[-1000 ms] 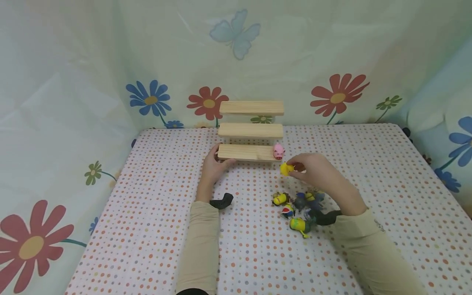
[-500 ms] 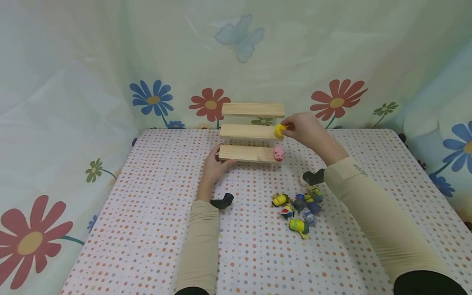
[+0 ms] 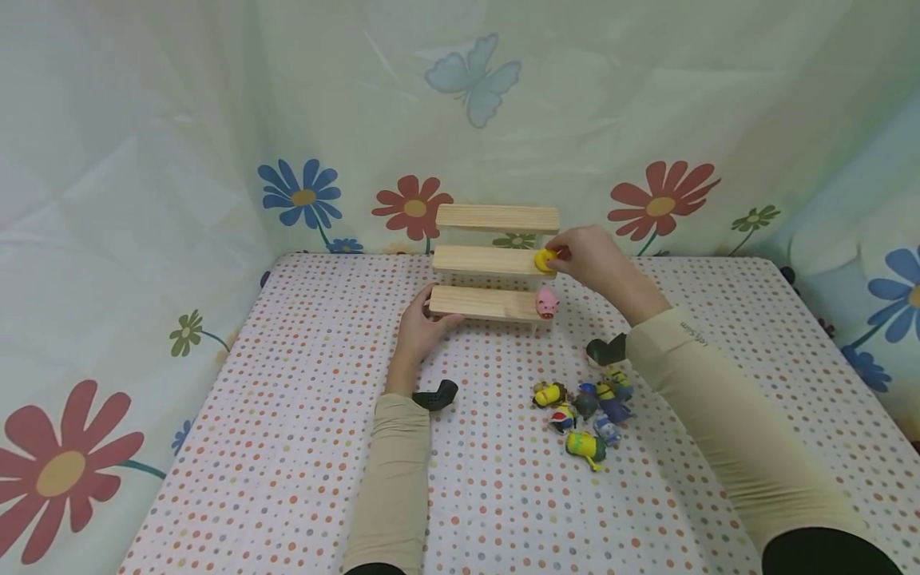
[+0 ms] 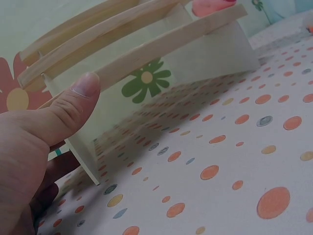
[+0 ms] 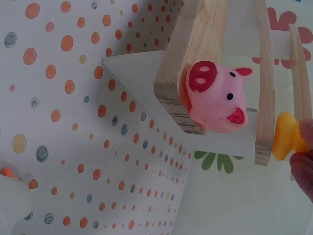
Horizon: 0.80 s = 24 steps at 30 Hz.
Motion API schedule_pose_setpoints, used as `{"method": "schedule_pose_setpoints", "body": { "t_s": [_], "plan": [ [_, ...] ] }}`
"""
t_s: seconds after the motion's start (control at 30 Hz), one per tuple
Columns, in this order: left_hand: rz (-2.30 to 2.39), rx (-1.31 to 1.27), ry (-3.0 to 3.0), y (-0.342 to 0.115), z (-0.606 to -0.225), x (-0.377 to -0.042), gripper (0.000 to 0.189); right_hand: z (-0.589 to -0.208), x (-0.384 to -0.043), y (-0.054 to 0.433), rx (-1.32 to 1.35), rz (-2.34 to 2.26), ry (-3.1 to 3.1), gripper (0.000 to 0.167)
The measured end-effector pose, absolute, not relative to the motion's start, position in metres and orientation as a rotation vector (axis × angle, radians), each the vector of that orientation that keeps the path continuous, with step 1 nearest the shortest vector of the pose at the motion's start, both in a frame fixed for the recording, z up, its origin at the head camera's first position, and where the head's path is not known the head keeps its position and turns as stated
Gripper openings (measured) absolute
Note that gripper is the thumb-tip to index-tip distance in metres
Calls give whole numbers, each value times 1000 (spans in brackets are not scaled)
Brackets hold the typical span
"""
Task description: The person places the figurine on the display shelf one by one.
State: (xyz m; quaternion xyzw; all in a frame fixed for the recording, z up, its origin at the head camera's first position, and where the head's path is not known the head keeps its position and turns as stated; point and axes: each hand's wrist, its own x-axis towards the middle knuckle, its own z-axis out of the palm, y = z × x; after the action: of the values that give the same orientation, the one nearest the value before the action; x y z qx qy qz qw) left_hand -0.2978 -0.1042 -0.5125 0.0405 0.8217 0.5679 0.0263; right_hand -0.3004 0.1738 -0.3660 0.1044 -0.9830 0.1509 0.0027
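A small three-tier wooden shelf [image 3: 481,301] with pale boards and white side panels stands at the back of the table. My left hand [image 3: 420,323] grips the left end of its lowest board; the left wrist view shows the thumb [image 4: 85,88] against the board's front edge and fingers behind the side panel. My right hand [image 3: 592,257] pinches a yellow toy duck [image 5: 286,136] at the right end of the middle board. The duck is partly hidden by my fingers. A pink toy pig [image 5: 217,98] sits on the right end of the lowest board.
Several small toy figures [image 3: 585,447], yellow, blue and grey, lie in a cluster right of centre on the dotted tablecloth [image 3: 287,479]. A white toy [image 5: 14,203] with an orange tip shows in the right wrist view. Flowered sheeting [image 3: 345,104] hangs behind.
My right hand has carried the duck up and back from in front of the shelf to the middle board's right end. My left hand keeps its grip.
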Motion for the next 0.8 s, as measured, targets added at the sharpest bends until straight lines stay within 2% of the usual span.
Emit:
{"method": "schedule_pose_setpoints", "body": {
  "t_s": [0.37, 0.57, 0.8],
  "plan": [
    [1770, 131, 2543, -103, -515, -297, 101, -363, -290, 176, 348, 412, -3037, 38],
    [1759, 135, 2538, -104, -513, -297, 100, -358, -237, 175, 309, 490, -3019, 43],
    [1750, 147, 2567, -102, -510, -298, 98, -391, -183, 165, 485, 400, -3262, 35]
  ]
}}
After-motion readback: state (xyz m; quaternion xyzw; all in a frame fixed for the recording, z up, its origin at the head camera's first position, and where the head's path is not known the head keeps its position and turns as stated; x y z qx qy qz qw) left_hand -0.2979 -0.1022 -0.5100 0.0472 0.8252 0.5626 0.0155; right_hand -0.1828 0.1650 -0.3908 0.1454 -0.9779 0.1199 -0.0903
